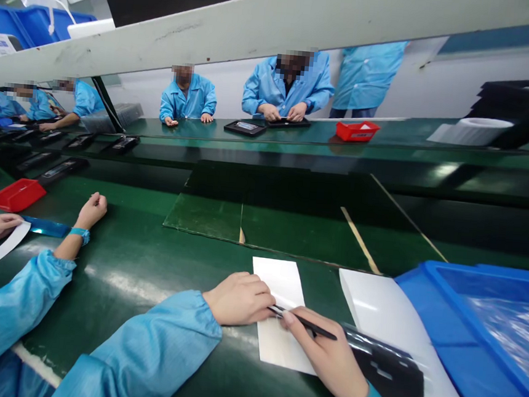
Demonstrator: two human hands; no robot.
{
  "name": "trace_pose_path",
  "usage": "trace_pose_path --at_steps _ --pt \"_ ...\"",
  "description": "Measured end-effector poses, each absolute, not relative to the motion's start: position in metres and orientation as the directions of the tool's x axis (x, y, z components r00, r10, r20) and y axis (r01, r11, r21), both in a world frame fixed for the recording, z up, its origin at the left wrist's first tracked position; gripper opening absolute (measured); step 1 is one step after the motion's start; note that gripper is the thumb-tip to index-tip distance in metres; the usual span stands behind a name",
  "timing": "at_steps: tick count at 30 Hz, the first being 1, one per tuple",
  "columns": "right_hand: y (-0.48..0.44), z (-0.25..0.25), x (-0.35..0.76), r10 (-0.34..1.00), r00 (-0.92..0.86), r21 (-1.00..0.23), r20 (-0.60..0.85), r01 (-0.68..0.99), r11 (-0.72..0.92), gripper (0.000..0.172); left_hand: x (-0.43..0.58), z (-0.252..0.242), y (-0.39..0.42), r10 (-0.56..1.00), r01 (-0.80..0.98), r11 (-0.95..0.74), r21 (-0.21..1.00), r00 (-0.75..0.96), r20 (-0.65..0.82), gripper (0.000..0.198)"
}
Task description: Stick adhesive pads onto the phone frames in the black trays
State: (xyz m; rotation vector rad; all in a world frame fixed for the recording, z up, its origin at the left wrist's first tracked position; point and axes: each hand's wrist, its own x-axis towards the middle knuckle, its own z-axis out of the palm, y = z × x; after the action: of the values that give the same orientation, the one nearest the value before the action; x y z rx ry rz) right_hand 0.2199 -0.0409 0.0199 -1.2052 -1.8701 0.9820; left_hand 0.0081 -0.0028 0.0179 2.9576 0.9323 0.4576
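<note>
My left hand rests closed on a white sheet on the green belt, its fingertips pinching the left end of a thin black strip. My right hand lies just right of it, fingers pressed together along the same strip. Beside my right wrist, a glossy black flat piece lies on a second white sheet.
A blue bin stands at the right. A co-worker's hands work at my left by a red tray. Green mats lie ahead. Across the line, people in blue coats handle black trays near another red tray.
</note>
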Motion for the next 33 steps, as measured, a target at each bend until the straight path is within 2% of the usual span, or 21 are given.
trace_pose_path --at_steps 33 --pt "-0.041 0.0155 0.221 0.931 -0.324 -0.868 0.169 0.398 0.296 0.036 0.0073 0.0163 -0.0024 0.566 0.561 -0.821 0.102 0.779 0.269 0.02"
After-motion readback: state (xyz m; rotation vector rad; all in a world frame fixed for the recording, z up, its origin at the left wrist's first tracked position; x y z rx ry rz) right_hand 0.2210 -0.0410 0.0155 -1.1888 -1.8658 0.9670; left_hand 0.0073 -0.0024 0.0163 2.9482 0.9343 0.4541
